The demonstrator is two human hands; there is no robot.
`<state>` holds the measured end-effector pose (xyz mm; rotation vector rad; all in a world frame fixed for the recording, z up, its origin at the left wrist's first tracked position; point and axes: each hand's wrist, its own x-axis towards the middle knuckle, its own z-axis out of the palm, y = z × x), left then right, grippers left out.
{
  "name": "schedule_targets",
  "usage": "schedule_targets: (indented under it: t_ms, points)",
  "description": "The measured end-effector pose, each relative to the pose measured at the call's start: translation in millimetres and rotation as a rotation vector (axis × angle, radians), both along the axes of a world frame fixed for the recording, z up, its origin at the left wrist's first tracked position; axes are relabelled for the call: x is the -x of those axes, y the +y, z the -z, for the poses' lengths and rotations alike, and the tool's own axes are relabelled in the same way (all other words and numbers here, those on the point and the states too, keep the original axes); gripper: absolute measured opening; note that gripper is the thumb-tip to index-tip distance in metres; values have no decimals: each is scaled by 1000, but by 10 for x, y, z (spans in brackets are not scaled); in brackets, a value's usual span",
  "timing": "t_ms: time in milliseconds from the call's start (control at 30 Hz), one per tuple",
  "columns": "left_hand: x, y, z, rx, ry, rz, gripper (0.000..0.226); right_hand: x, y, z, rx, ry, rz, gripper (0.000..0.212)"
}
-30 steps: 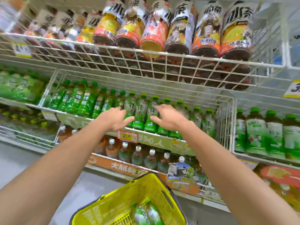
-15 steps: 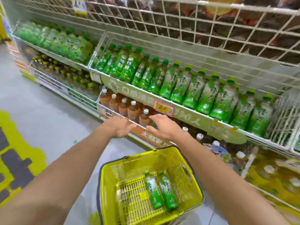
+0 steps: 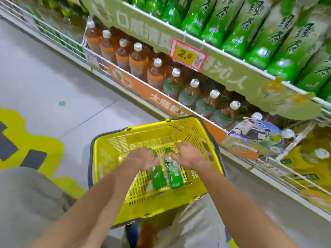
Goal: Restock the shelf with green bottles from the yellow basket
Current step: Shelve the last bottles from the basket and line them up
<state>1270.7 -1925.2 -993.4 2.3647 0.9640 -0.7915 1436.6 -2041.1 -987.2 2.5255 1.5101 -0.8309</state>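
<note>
The yellow basket [image 3: 111, 140] sits low in front of me, close to the shelving. Two green bottles lie side by side on its floor, the left one [image 3: 158, 178] and the right one [image 3: 175, 176], caps pointing away from me. My left hand [image 3: 141, 158] hovers over the neck of the left bottle, fingers spread and touching it. Over the neck of the right bottle is my right hand [image 3: 189, 154], fingers also apart. Neither bottle is lifted. The shelf row of green bottles [image 3: 250, 33] stands above at the upper right.
Brown tea bottles with white caps [image 3: 138, 58] fill the lower shelf behind the basket. A yellow price tag [image 3: 188, 56] hangs on the green shelf strip. A blue promotional card [image 3: 254, 136] sticks out at the right. Grey floor with yellow markings [image 3: 26, 140] lies left.
My hands dropped from the green-bottle shelf down into the basket and now rest over the two bottles. My view tilted down towards the basket.
</note>
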Motion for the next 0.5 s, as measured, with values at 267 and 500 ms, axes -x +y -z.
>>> schedule_targets:
  t_ms: [267, 500]
  points:
    - [114, -149, 1136, 194, 126, -389, 66, 105, 38, 1081, 157, 29, 62, 63]
    - [-63, -177, 1501, 234, -6, -698, 67, 133, 225, 1416, 135, 137, 138, 85]
